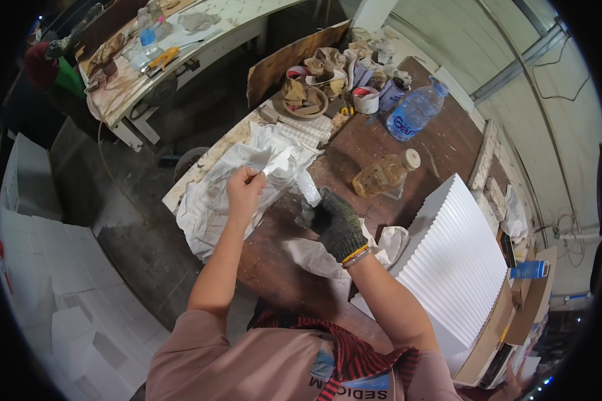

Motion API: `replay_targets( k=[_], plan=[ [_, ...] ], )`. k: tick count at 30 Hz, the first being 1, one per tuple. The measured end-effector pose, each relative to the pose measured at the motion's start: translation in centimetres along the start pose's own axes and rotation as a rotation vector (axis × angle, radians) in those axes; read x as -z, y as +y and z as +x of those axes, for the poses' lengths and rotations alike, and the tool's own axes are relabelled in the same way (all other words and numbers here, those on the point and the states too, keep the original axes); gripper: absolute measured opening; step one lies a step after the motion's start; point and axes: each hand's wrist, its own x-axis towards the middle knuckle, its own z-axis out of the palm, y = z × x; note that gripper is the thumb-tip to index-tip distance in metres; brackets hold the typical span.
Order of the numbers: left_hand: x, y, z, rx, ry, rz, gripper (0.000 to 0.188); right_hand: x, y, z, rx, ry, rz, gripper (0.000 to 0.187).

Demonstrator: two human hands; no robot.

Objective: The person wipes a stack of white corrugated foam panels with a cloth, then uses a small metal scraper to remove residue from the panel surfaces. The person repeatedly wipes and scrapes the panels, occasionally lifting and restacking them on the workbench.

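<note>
My bare left hand (245, 188) is closed in a pinch on a narrow white strip (279, 162), whose material I cannot make out. It is held over a crumpled white cloth (211, 207) at the table's left edge. My right hand (336, 226), in a dark knitted glove with a yellow cuff, is closed around the lower end of a shiny white plastic piece (307, 188). That piece points up and away from the glove, near the strip. The gloved fingertips are partly hidden. More crumpled white material (314, 257) lies under the right wrist.
On the brown table (358, 157) stand a capped bottle of amber liquid (384, 175) and a large water bottle (416, 112). Tape rolls (366, 100) and a round bowl (306, 103) crowd the far side. A ribbed white panel (451, 267) leans at right. A person (63, 77) is at another bench.
</note>
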Motion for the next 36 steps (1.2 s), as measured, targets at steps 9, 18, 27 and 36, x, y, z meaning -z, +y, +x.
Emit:
replay_targets(
  k=[9, 18, 27, 36],
  plan=[
    [-3.3, 3.9, -9.4, -0.618, -0.410, 0.634, 0.051, 5.2, -3.3, -12.0, 0.305, 0.161, -0.007, 0.018],
    [-14.4, -2.4, -13.5, -0.831, -0.817, 0.748, 0.038, 10.0, -3.6, -24.9, 0.501, 0.377, 0.231, 0.029],
    [-4.4, 6.7, -15.7, -0.348, -0.490, 0.543, 0.044, 11.9, -3.7, -30.5, 0.942, 0.993, -0.396, 0.013],
    [-10.3, -0.8, -21.3, -0.542, -1.135, 1.079, 0.046, 10.0, -0.7, -22.5, 1.272, 1.227, -1.671, 0.024]
  ],
)
